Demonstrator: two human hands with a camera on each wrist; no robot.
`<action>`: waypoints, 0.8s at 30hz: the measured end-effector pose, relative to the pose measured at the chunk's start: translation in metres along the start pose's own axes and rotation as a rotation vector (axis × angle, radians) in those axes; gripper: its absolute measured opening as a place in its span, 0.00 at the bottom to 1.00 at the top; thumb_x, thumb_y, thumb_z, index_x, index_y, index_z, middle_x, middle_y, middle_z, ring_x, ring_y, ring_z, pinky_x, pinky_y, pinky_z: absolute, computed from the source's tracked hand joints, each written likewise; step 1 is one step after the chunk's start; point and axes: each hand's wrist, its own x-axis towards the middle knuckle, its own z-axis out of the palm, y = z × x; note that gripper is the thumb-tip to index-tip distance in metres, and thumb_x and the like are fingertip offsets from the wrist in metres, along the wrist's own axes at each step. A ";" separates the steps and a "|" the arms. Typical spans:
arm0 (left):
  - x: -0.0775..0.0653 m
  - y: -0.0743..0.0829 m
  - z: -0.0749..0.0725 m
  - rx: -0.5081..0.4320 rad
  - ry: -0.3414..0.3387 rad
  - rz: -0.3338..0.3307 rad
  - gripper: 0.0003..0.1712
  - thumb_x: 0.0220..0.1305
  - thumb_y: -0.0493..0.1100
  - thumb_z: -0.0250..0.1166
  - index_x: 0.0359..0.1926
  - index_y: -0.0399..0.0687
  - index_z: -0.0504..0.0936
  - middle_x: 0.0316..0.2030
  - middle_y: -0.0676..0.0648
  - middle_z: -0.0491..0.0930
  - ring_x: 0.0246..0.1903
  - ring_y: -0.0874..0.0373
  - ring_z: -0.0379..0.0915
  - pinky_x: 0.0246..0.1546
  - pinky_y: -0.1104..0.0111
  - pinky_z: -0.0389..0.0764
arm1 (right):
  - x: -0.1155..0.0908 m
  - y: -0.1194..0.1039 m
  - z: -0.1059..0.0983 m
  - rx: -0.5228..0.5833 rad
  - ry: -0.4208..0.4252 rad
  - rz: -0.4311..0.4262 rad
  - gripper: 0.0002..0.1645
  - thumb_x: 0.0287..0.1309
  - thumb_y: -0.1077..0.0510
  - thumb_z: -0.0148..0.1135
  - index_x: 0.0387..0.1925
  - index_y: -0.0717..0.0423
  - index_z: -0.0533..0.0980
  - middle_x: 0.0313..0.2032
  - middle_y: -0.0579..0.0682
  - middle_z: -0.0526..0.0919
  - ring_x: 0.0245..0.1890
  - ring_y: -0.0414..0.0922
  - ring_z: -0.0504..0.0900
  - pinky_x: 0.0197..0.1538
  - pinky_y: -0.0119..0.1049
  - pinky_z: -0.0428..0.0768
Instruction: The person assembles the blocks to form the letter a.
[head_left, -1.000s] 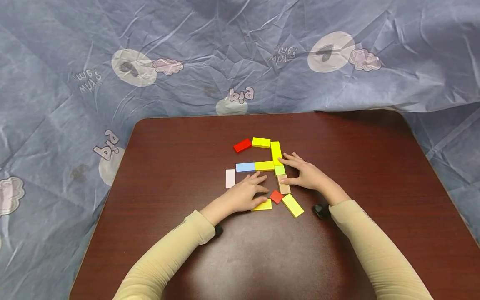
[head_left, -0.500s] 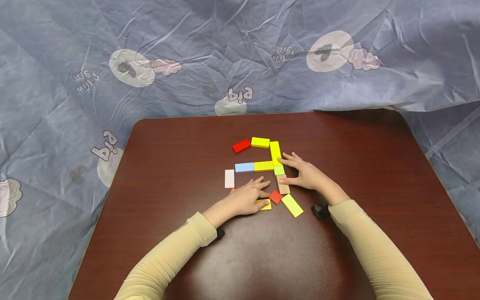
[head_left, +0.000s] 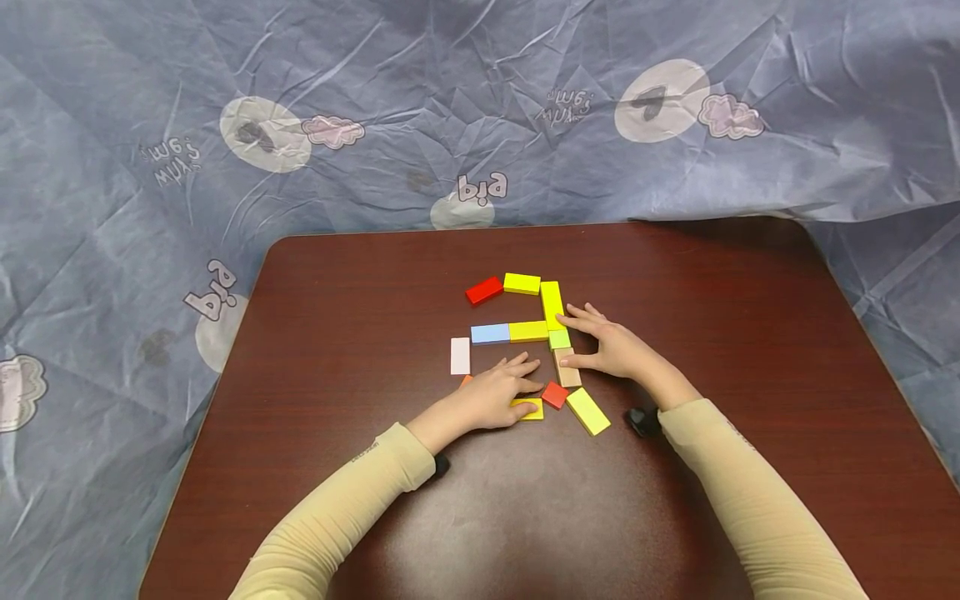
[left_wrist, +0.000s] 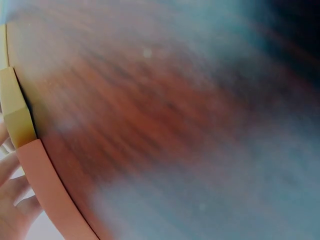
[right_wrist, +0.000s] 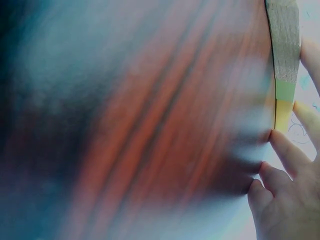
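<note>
Flat wooden blocks lie joined in an outline on the table. My left hand (head_left: 491, 396) lies low over its near side, fingers spread, thumb on a yellow block (head_left: 536, 410) and index fingertip by a small red block (head_left: 556, 395). An orange block (left_wrist: 52, 187) is mostly hidden under that hand in the head view. On the right side, my right hand (head_left: 615, 347) has its thumb on a tan block (head_left: 567, 368) and index fingertip on a long yellow block (head_left: 551, 302). Between those two sits a small green block (head_left: 559, 339). The right hand's other fingers extend outward.
A pale yellow block (head_left: 588, 412) lies slanted beside the small red one. Farther back are a red block (head_left: 484, 291) and a yellow block (head_left: 522, 283). A blue block (head_left: 490, 334), another yellow block (head_left: 528, 332) and a white block (head_left: 460, 357) lie left of centre on the brown table (head_left: 360, 333).
My left hand has shifted slightly right and nearer, uncovering a bit of the orange block. The small red and pale yellow blocks have edged right. My right hand keeps its place.
</note>
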 end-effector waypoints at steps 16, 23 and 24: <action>-0.003 -0.011 -0.010 -0.020 0.108 -0.041 0.27 0.68 0.53 0.62 0.64 0.49 0.77 0.72 0.43 0.63 0.75 0.49 0.53 0.73 0.56 0.59 | 0.001 0.000 0.000 -0.005 -0.002 0.001 0.49 0.53 0.39 0.71 0.73 0.46 0.63 0.76 0.55 0.54 0.78 0.60 0.44 0.70 0.67 0.57; -0.019 -0.052 -0.040 -0.040 0.446 -0.247 0.16 0.65 0.47 0.67 0.52 0.49 0.85 0.58 0.46 0.79 0.58 0.50 0.76 0.56 0.55 0.79 | 0.000 0.000 0.000 0.000 0.002 -0.013 0.49 0.54 0.41 0.71 0.73 0.47 0.62 0.77 0.54 0.53 0.78 0.60 0.44 0.70 0.66 0.57; -0.022 -0.060 -0.043 -0.050 0.472 -0.286 0.15 0.64 0.45 0.68 0.51 0.48 0.85 0.56 0.46 0.80 0.55 0.50 0.78 0.54 0.55 0.80 | 0.000 0.000 0.000 0.001 0.001 -0.014 0.49 0.54 0.41 0.71 0.73 0.47 0.62 0.77 0.54 0.53 0.78 0.60 0.44 0.70 0.66 0.57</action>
